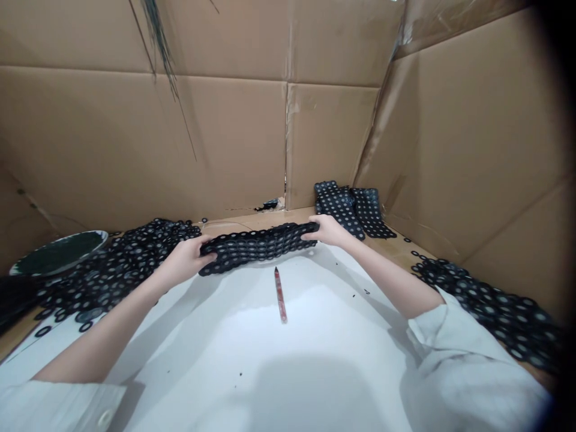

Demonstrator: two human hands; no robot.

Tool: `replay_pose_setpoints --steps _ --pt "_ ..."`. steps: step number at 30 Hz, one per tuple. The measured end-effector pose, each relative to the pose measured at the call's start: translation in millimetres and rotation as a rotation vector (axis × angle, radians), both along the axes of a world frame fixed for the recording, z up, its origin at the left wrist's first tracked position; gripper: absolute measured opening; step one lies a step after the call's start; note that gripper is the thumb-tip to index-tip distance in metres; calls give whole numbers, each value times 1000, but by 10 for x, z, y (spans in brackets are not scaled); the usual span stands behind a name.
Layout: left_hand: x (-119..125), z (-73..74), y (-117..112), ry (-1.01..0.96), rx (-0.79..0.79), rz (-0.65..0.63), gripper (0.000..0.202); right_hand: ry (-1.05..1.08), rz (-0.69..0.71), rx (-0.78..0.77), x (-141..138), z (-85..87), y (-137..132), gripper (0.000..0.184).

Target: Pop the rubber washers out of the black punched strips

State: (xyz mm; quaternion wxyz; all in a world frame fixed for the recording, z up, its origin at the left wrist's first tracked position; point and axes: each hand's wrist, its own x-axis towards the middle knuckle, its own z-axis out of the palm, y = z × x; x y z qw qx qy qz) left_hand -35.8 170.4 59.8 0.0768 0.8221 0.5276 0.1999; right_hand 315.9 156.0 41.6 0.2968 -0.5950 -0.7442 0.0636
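A white table sheet lies nearest, at 6 o'clock, with a red pen on it; any print on the pen is too small to read. At 9 o'clock a round dish holds something dark green, beside a heap of loose black rings. The left hand and right hand each close their fingers on one end of a black ring mat, which spans the sheet's far edge near 12 o'clock. Stacked mats lie at 1 o'clock, and more rings at 3 o'clock
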Motion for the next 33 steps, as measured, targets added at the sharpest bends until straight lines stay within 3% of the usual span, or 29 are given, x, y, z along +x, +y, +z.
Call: replay_pose_setpoints --steps 3,7,11,14,18,23,29,33 --pt "-82 -125 19 -173 -154 18 36 74 33 -19 31 -100 35 32" --pt "-71 -367 -76 -575 -303 57 45 204 48 -9 73 -300 58 45" --pt "47 -553 -207 -840 -328 22 56 269 70 -32 99 -449 10 45" --pt "103 -605 -276 -832 -217 21 58 273 94 -41 115 -481 -54 44" --pt "67 -596 -357 -674 -161 23 57 240 149 -26 136 -461 -125 39" --pt "6 -624 -459 -581 -172 65 40 129 171 181 107 -472 -176 29" --pt "27 -668 -576 -553 -21 79 28 131 149 345 31 -473 -136 22" --pt "57 -655 -605 -579 97 52 24 191 103 275 9 -422 13 28"
